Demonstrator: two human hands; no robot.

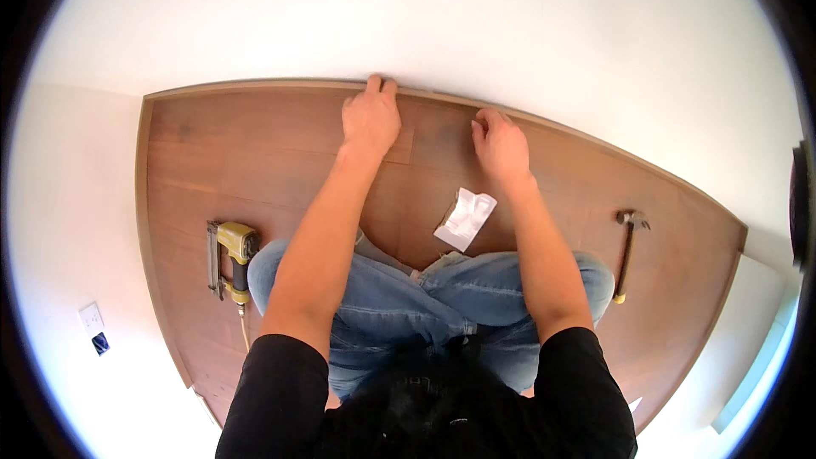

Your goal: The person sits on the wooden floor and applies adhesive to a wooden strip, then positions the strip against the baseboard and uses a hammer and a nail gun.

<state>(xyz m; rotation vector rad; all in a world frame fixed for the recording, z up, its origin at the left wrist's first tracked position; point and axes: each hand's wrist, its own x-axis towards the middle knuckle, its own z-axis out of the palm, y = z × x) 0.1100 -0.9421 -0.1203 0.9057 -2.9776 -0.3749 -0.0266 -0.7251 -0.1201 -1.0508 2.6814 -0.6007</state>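
Note:
A long, narrow brown wood trim strip (280, 83) runs along the foot of the white wall, with a thin dark line behind its top edge. My left hand (371, 119) reaches to this strip. Two of its fingers are stretched out over the top edge, against the wall, and the other fingers are bent. To the right, my right hand (501, 146) is closed beside the strip, its fingers curled in and the thumb near them. Whatever it may hold is hidden. A crumpled white paper packet (467, 218) lies on the floor below the right hand.
On the brown wood floor (280, 170) at left lies a yellow and black nail gun (235, 248) with a hose. A claw hammer (627, 259) rests by my right knee. My crossed legs in jeans (408, 297) fill the near middle. The left wall has an outlet (91, 317).

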